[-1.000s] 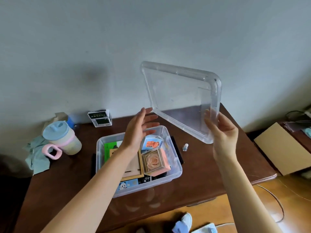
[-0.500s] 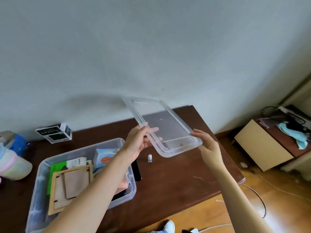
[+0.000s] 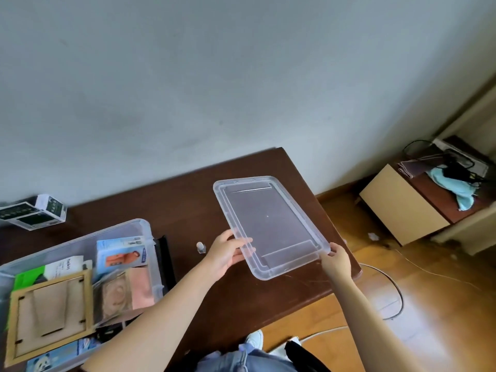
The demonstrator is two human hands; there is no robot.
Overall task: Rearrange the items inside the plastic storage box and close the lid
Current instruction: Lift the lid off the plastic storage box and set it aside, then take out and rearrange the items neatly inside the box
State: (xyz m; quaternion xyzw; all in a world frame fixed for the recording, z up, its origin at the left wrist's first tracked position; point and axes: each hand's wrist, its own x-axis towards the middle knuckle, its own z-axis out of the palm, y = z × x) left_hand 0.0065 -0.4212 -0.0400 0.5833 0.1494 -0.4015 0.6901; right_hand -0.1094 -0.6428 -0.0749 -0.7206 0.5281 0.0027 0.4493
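The clear plastic lid (image 3: 268, 224) lies flat and upside down over the right part of the brown table (image 3: 188, 189). My left hand (image 3: 225, 252) grips its near left edge. My right hand (image 3: 335, 260) pinches its near right corner. The clear storage box (image 3: 142, 226) stands open at the left. Inside it I see a wooden picture frame (image 3: 51, 312) lying back-up, a pink box with a rose (image 3: 126, 288), a blue carton (image 3: 120, 255), a white and green packet (image 3: 51, 271) and a panda card (image 3: 53, 358).
A small clear bottle (image 3: 200, 247) stands between box and lid. A black flat thing (image 3: 165, 259) lies against the box's right wall. A green-and-white carton (image 3: 32, 212) sits by the wall. To the right stands a low cabinet (image 3: 402, 208) with cloths and cables; cords lie on the wooden floor.
The lid has come down from upright in the air to flat and low over the right side of the table. My left hand took hold of its edge. The view swung right.
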